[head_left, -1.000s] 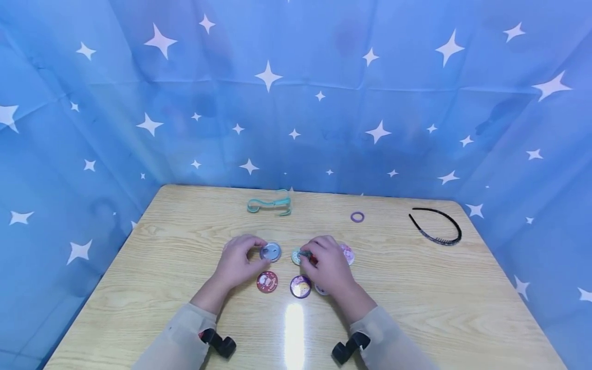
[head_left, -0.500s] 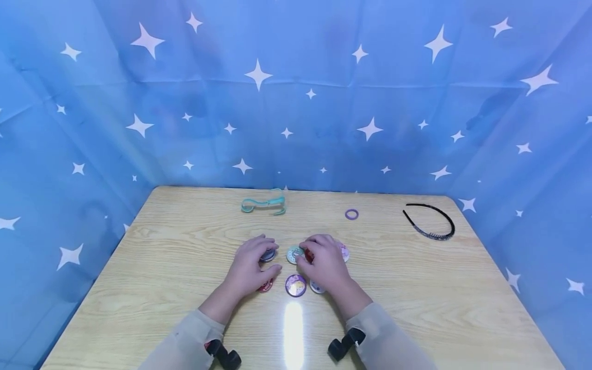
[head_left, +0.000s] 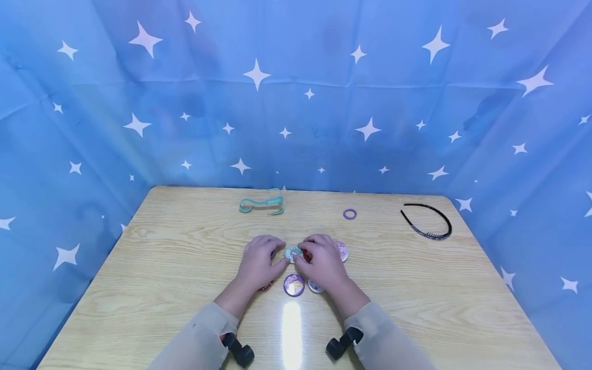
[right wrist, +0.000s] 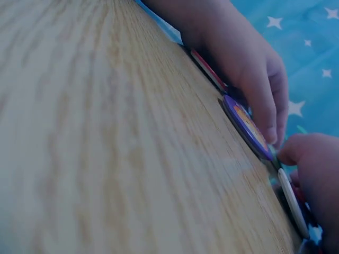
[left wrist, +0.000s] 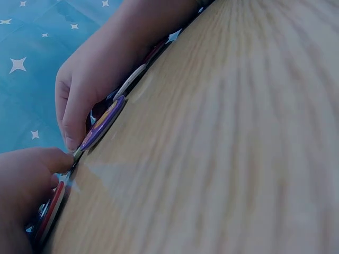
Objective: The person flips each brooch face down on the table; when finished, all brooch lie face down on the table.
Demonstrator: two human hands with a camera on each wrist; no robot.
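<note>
My left hand [head_left: 260,259] curls over a silver-backed button badge, which it almost fully hides; a dark sliver shows between thumb and fingers. Its thumb tip is right at the left rim of a teal badge [head_left: 292,253]. From the other side my right hand [head_left: 322,259] curves thumb and forefinger round a red badge [head_left: 307,255], its fingertips at the teal badge's right side. Nearer me lie a purple-rimmed badge [head_left: 294,285], a pale badge [head_left: 315,286] partly under the right hand, and another red badge [head_left: 266,287] mostly covered by the left hand.
A pink badge [head_left: 342,251] lies just right of the right hand. Farther back on the wooden table [head_left: 185,226] are a teal curled strap-like item [head_left: 261,203], a purple ring [head_left: 349,214] and a black headband [head_left: 430,234]. A blue star-patterned curtain [head_left: 296,103] stands behind.
My left hand has moved over the silver-backed badge and then right, up to the teal badge, covering most of the near red badge. The right hand stays at the red badge. The view shifted slightly.
</note>
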